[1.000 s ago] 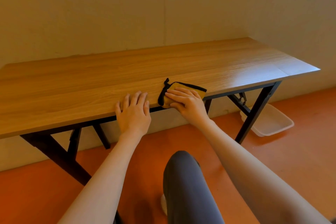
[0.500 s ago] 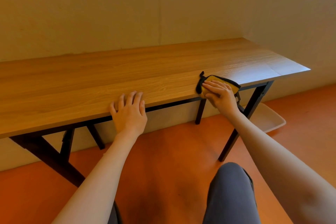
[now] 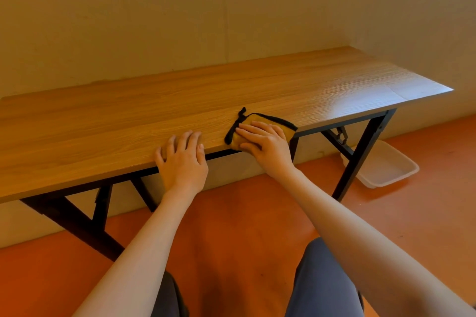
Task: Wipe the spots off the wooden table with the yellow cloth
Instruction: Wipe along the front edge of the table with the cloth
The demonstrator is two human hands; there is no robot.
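Observation:
A long wooden table (image 3: 128,121) on black folding legs stands against the wall. A folded yellow cloth (image 3: 260,121) with black edging lies at the table's front edge, right of centre. My right hand (image 3: 265,145) presses flat on the cloth, fingers pointing left, covering most of it. Just left of the cloth, my left hand (image 3: 183,159) rests flat on the front edge with fingers spread and nothing in it. I can make out no spots on the wood.
A white plastic tub (image 3: 383,170) sits on the orange floor under the table's right end, behind a black leg (image 3: 360,154). My knees in grey trousers (image 3: 319,280) show at the bottom. The wall runs close behind the table.
My right hand has slid the cloth back to the left along the front edge, after a sweep to the right. My left hand has stayed on the edge.

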